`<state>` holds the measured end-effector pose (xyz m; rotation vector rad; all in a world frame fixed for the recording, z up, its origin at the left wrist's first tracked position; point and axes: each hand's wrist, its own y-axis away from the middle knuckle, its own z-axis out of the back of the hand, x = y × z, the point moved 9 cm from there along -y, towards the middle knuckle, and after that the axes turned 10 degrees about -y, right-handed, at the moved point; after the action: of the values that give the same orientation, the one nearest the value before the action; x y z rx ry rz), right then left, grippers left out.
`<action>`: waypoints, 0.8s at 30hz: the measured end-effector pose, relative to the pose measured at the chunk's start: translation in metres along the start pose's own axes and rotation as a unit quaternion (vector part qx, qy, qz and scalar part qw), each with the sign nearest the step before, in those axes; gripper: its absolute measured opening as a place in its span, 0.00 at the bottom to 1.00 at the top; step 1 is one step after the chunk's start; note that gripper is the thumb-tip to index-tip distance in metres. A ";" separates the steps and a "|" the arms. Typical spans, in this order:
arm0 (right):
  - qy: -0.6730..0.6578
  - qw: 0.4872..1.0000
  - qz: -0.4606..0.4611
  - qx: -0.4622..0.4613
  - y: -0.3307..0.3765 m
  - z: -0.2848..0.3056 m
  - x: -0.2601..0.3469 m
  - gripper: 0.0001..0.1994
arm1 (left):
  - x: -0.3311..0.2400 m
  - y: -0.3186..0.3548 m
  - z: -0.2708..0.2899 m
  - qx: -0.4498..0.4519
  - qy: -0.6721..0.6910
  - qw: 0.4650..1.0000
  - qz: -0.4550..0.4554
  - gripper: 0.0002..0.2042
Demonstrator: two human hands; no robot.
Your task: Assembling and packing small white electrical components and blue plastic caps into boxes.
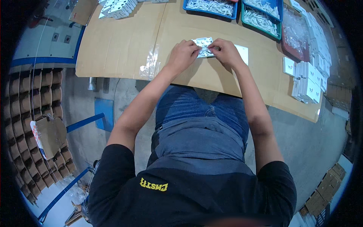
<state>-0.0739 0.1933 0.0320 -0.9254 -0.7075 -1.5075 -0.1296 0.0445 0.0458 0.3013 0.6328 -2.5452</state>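
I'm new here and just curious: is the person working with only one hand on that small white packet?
No: both the left hand and the right hand pinch the small white packet over the cardboard-covered table.

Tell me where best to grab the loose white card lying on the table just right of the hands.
Probably by its right edge, coming from the right. The white card lies flat on the cardboard table, and the right hand covers its left side, so only the right part is free. Slide a fingertip under that edge, then pinch.
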 end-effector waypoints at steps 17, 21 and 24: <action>0.252 0.958 0.097 0.098 -0.032 -0.013 0.019 0.06 | -0.018 0.005 0.004 0.025 -0.004 0.997 -0.072 0.10; 0.246 0.956 0.103 0.118 -0.035 -0.010 0.008 0.06 | -0.021 0.006 0.006 0.017 -0.014 0.996 -0.086 0.12; 0.250 0.946 0.162 0.126 -0.028 -0.012 0.022 0.05 | -0.021 0.009 0.003 0.022 -0.038 0.996 -0.079 0.12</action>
<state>-0.1042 0.1763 0.0465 -0.4095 -0.3443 -1.2478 -0.1071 0.0451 0.0518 0.1753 0.5931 -2.7096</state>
